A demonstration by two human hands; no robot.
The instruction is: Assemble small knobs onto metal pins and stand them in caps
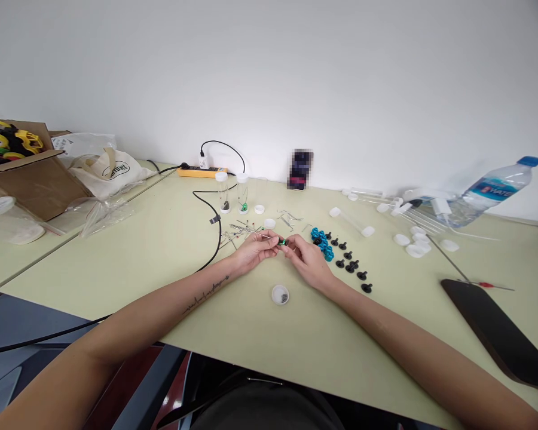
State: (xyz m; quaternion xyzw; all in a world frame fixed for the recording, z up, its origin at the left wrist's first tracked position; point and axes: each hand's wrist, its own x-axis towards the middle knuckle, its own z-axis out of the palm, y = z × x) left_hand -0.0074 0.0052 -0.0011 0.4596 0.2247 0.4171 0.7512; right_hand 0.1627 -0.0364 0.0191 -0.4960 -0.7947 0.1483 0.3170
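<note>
My left hand (255, 249) and my right hand (305, 258) meet over the middle of the pale green table (233, 322). Their fingers are pinched together on a thin metal pin with a small green knob (282, 242) on its end. Just behind the hands lies a scatter of metal pins (246, 228). Right of my right hand sit blue knobs (321, 241) in a cluster and several black knobs (350, 266). A small white cap with dark bits in it (280, 294) rests in front of the hands.
Two upright clear tubes (233, 192) stand at the back near a yellow power strip (201, 171) and black cable (215, 230). Loose tubes and white caps (407, 239), a water bottle (488, 191), a dark flat phone-like object (497, 331), a cardboard box (24, 170) surround the area.
</note>
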